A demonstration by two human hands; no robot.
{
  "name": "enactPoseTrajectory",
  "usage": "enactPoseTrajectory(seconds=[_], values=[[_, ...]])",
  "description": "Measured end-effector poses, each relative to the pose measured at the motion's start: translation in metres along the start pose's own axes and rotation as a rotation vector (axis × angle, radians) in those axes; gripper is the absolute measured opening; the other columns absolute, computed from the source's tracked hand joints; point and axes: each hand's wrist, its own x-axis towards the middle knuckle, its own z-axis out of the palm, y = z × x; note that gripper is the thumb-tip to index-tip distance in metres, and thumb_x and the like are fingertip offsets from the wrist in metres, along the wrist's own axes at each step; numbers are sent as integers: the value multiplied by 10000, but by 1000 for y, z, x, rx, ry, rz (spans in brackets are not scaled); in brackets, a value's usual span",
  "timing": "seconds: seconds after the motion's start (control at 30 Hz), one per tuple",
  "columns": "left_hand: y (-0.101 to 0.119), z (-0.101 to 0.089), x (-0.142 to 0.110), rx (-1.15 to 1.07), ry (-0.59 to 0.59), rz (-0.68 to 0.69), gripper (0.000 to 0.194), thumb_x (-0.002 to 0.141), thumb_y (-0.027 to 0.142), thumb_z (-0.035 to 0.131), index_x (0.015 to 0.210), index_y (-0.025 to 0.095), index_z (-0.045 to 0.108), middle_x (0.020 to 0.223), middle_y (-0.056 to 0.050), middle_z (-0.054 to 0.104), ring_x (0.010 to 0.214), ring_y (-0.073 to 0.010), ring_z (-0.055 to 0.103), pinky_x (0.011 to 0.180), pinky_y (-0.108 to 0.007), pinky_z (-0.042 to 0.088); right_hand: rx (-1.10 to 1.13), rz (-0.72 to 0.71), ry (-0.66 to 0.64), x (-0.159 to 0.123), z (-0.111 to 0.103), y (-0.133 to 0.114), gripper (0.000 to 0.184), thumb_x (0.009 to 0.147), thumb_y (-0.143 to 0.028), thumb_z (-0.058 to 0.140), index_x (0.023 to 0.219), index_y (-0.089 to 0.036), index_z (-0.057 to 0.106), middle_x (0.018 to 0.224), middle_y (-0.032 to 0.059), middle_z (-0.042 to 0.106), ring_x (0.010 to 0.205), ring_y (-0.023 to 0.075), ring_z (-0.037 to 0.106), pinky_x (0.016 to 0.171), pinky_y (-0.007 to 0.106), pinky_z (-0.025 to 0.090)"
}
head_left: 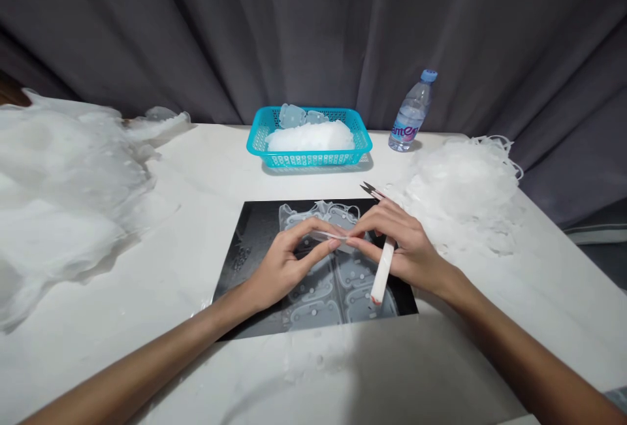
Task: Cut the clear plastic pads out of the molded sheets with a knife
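Observation:
My left hand [294, 252] pinches a small translucent, soft plastic-like piece [323, 236] between thumb and fingers. My right hand [399, 242] meets it there, its thumb and fingertips closed on the piece's other side. A white stick-like handle [383, 275] with an orange-marked end sticks out below my right palm. Above my right fingers show two dark pointed tips of a tool [371, 190], like tweezers or snips; whether it joins the white handle is hidden. Beneath both hands, a translucent moulded sheet [313, 313] with rounded panels lies on a black mat [249, 229].
A blue perforated basket [308, 160] at the back holds translucent pieces [311, 136]. Right of it stands a water bottle [411, 115]. Piles of whitish translucent material lie at left [63, 190] and right [465, 183] on the white table [196, 183]. A grey curtain [304, 27] hangs behind.

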Motion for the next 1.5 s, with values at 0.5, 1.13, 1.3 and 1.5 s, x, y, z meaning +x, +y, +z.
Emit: enactPoseTrajectory(seconds=[0.5, 1.13, 1.3, 1.5], values=[[-4, 0, 1, -1, 17, -19, 65, 971, 272, 689, 1003, 232, 728, 1002, -1, 755, 952, -160, 704, 885, -282, 535, 29, 30, -5, 0, 2, -1, 45, 982, -209, 679, 1024, -220, 668, 886, 10, 707, 804, 169, 593, 804, 364, 479], [-4, -1, -4, 76, 112, 51, 62, 945, 262, 731, 996, 233, 750, 968, -12, 775, 894, -166, 714, 830, -281, 542, 11, 89, -44, -2, 4, 2, 19, 1005, -221, 644, 1023, -220, 637, 927, 31, 688, 891, 197, 579, 856, 371, 450], [-3, 0, -5, 105, 104, -7, 111, 957, 326, 711, 994, 226, 741, 970, -19, 768, 887, -178, 703, 821, -292, 534, -21, 105, -63, -3, 7, 5, 38, 1024, -246, 615, 1023, -210, 627, 929, 36, 686, 878, 192, 576, 821, 348, 453], [-3, -27, 26, 343, 164, -30, 212, 973, 412, 657, 988, 207, 706, 969, -19, 722, 845, -175, 635, 746, -287, 477, -375, 130, -147, -12, 23, 27, 194, 1051, -336, 543, 1095, -164, 623, 936, 82, 679, 861, 238, 599, 745, 368, 459]])
